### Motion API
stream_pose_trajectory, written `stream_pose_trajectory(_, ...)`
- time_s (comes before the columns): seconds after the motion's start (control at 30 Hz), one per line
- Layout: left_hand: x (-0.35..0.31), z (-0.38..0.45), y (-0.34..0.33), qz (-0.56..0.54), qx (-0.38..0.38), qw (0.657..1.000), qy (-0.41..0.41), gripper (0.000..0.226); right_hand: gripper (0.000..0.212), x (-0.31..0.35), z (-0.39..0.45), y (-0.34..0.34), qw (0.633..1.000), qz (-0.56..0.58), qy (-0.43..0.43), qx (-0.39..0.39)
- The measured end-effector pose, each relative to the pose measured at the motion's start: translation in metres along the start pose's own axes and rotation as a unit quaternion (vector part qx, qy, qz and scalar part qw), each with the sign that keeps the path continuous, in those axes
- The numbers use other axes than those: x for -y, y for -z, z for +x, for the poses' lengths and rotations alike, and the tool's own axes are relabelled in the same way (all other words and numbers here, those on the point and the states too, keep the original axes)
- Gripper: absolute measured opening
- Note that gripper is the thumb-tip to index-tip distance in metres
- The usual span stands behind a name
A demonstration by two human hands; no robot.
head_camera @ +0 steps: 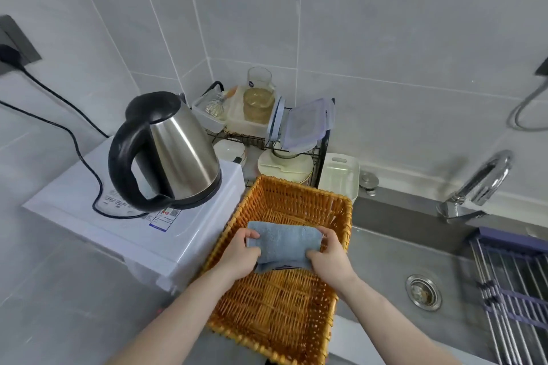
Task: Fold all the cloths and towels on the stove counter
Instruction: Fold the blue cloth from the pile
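While hands (240,258) (329,261) hold towel (283,243) — kettle (175,151) beside basket (284,305).

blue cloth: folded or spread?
Folded: the cloth is a compact layered rectangle held by both hands over the basket.

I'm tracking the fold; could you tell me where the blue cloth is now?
The blue cloth sits low centre in the head view, folded, gripped by left hand and right hand over the wicker basket.
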State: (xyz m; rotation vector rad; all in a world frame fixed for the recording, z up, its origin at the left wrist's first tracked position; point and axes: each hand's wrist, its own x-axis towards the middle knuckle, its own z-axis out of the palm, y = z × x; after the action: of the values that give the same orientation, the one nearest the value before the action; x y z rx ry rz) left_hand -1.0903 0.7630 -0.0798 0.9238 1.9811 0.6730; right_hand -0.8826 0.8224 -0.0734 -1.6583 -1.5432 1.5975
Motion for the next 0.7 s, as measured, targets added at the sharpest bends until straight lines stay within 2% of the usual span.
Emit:
stream_pose_trajectory(0.17,0.005,0.046,-0.012,0.012,0.042,0.999,0.031,0.037,0.072,-0.009,0.042,-0.022,0.999,-0.013,-0.046,-0.023)
stream_pose_trajectory(0.43,-0.012,0.105,-0.019,0.049,0.054,0.997,-0.040,0.044,0.083,-0.003,0.088,-0.026,0.993,-0.045,-0.067,-0.087)
stream_pose_trajectory(0.6,-0.005,0.119,-0.021,0.179,0.080,0.976,-0.097,0.054,0.075,-0.015,0.092,-0.038,0.977,-0.193,-0.015,-0.090)
stream_pose_trajectory(0.7,0.005,0.114,-0.026,0.237,0.089,0.958,-0.137,0.060,0.076,-0.027,0.086,-0.050,0.948,-0.307,0.046,-0.074)
